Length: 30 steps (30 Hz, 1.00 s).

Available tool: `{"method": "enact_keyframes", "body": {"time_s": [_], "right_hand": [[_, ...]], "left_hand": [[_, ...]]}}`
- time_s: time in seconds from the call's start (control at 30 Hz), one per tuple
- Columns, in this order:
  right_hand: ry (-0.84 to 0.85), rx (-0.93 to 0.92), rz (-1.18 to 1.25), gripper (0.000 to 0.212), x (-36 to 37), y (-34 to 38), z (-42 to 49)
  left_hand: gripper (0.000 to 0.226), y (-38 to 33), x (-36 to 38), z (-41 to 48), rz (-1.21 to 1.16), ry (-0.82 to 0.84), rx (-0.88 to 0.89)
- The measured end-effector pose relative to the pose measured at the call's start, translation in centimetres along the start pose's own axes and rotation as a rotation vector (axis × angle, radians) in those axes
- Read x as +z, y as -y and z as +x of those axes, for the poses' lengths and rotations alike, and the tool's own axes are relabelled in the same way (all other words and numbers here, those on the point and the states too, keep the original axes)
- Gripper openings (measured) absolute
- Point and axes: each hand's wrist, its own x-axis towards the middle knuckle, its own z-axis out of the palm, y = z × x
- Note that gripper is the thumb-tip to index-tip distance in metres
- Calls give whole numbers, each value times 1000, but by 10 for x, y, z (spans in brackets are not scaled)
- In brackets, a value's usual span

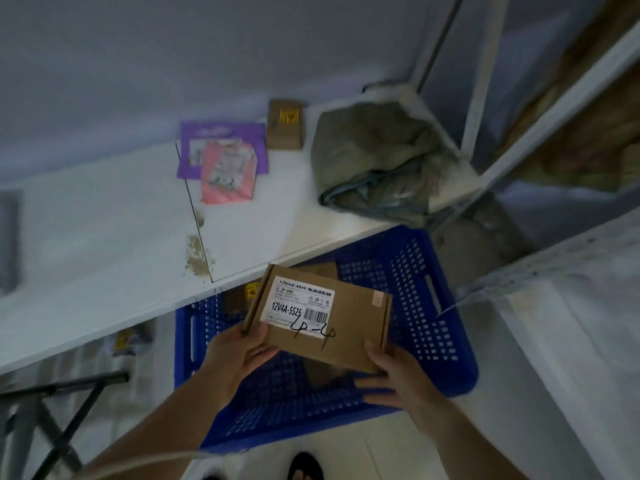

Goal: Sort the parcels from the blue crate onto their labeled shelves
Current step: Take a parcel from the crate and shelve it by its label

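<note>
Cardboard box [325,320] marked "4-4" gripped at both ends by left hand [239,355] and right hand [391,372], held above blue crate [446,341].

The box [346,334]: brown cardboard, matt, smooth faces, raw cut edges. Its label [299,303]: white paper, slight sheen, black print and pen marks. The crate [460,372]: blue moulded plastic, perforated walls, faint gloss on the rim. The shelf [104,237]: white coated board, smooth, matt. Near its front edge, a chipped patch [197,254]: brown, rough, crumbly. At the back edge, a small box [284,124]: matt brown cardboard. Beside it, a purple bag [221,133] and a pink bag [228,174]: thin plastic film, smooth. At the right end, a bundle [381,161]: grey-green cloth, crumpled, dull. The upright [483,81]: pale painted metal, smooth. The stand [52,403] below the shelf: black metal, matt.
</note>
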Motion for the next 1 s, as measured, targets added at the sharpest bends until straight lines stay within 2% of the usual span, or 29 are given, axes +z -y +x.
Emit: {"method": "enact_keyframes", "body": {"time_s": [0.07,0.13,0.27,0.37,0.43,0.5,0.6,0.8,0.9,1.0], "right_hand": [[-75,-107,20,33,5,10,-37],[-216,-295,35,30,5,23,-73],[-388,-580,14,14,-9,56,-157],[-442,-726,-72,28,-18,74,-216],[-429,-818,-59,35,-19,81,-259],[-479,-905,-51,39,-16,84,-307],[-650,-1025,-109,38,-13,85,-387],[-964,-1299,-173,30,-7,85,-581],[-1142,-1328,-317,32,-17,79,-678],[-1244,-1388,-335,39,-34,71,-761]], "left_hand": [[23,-19,21,-36,-11,10,54],[20,-38,37,-73,45,45,121],[12,-74,63,-143,411,131,359],[12,-97,76,-194,665,152,613],[19,-110,83,-231,756,101,750],[28,-122,85,-274,778,42,903],[31,-141,81,-348,783,25,1106],[38,-189,93,-526,608,96,1366],[35,-203,119,-621,565,134,1483],[31,-210,148,-699,501,214,1570]]}}
